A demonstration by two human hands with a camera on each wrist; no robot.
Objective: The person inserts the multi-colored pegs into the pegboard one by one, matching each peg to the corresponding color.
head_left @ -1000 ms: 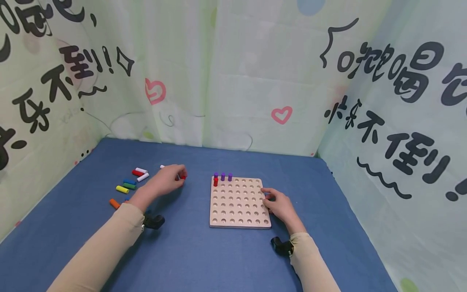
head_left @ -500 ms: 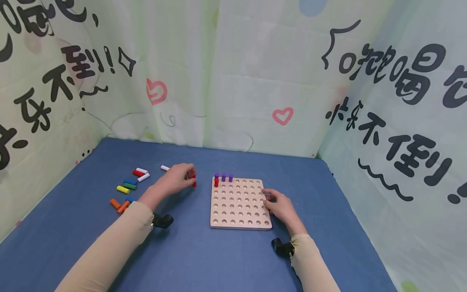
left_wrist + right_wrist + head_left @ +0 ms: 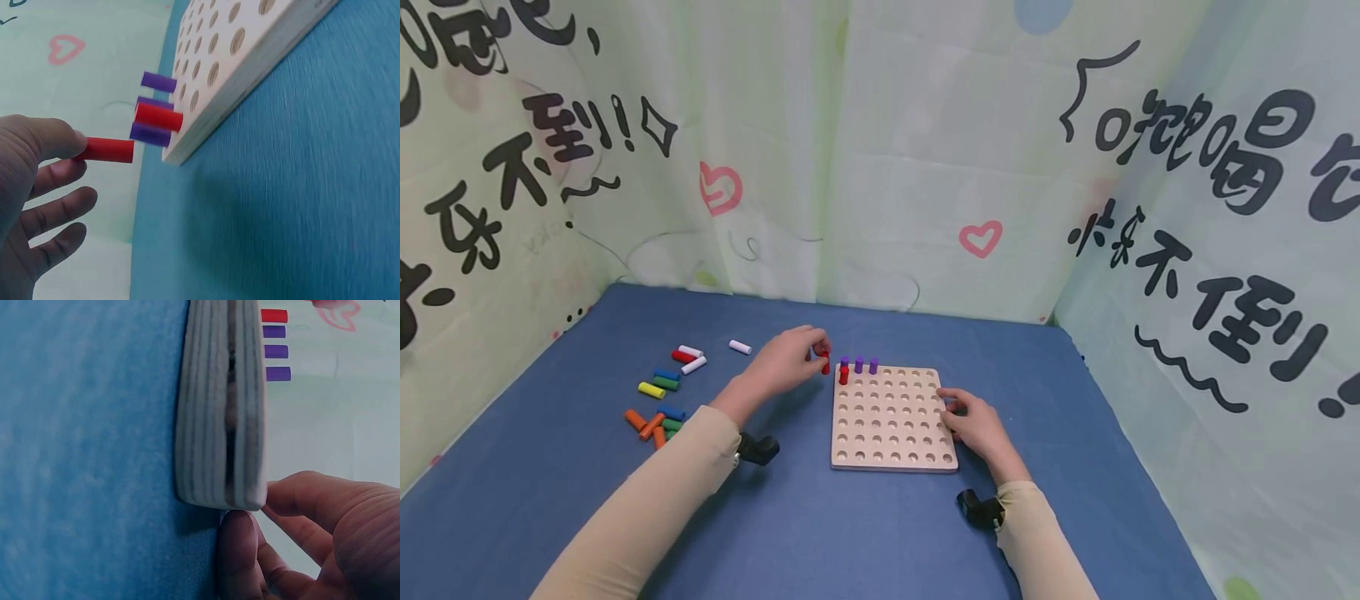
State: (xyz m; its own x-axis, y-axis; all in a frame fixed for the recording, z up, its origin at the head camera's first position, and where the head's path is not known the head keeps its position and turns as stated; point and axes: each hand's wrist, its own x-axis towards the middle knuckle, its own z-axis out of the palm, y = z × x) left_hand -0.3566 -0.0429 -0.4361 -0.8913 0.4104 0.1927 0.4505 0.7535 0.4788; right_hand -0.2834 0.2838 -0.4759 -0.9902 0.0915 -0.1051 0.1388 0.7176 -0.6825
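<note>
My left hand (image 3: 786, 360) pinches a red peg (image 3: 112, 150) between thumb and finger, its other fingers loosely bent. The peg is upright in the head view, just left of the back left corner of the wooden pegboard (image 3: 891, 431). Three purple pegs (image 3: 859, 364) stand in the board's back row, with one red peg (image 3: 844, 376) in front of the leftmost. My right hand (image 3: 976, 421) holds the board's right edge, thumb and fingertips against its rim. In the right wrist view, the board's layered side (image 3: 215, 425) appears close up.
Loose pegs lie on the blue cloth at left: a yellow peg (image 3: 651, 389), a green peg (image 3: 666, 383), a lone white peg (image 3: 740, 347), several orange pegs (image 3: 636, 419), and more red, white and blue ones. Printed curtains (image 3: 895, 167) enclose the table's back and sides.
My left hand has moved right with the red peg, from near the loose pegs to the board's back left corner. The peg has turned upright. My right hand stays at the board's edge.
</note>
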